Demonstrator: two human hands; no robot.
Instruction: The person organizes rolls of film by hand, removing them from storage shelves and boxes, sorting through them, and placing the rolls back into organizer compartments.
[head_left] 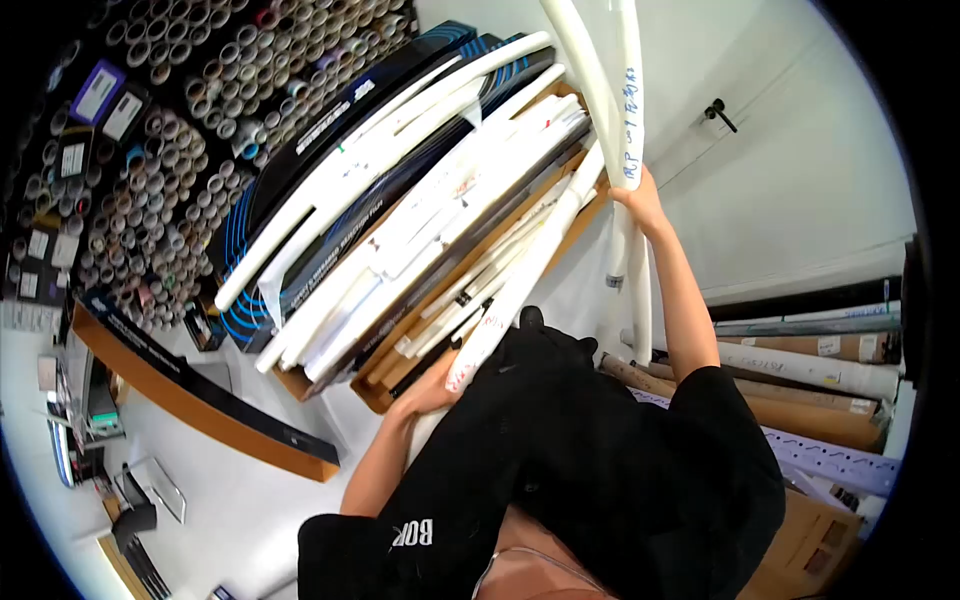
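In the head view, my right hand (643, 203) is closed around a long white film roll (630, 95) with blue handwriting, held upright. Another white roll (585, 60) runs close beside it, and more white roll ends hang below that hand. My left hand (425, 392) is closed at the lower end of a white roll with red writing (520, 275), which slants up and right toward my right hand. Some of the left fingers are hidden behind this roll. It lies along an open cardboard box (375, 392) that holds several thinner rolls.
Left of the box are a pile of white rolls and papers (430, 220) and dark film boxes (290, 170). A rack of many rolls (165, 200) fills the upper left. A long open box (205, 395) lies lower left. Stacked rolls (810, 365) stand at right, below a door handle (719, 114).
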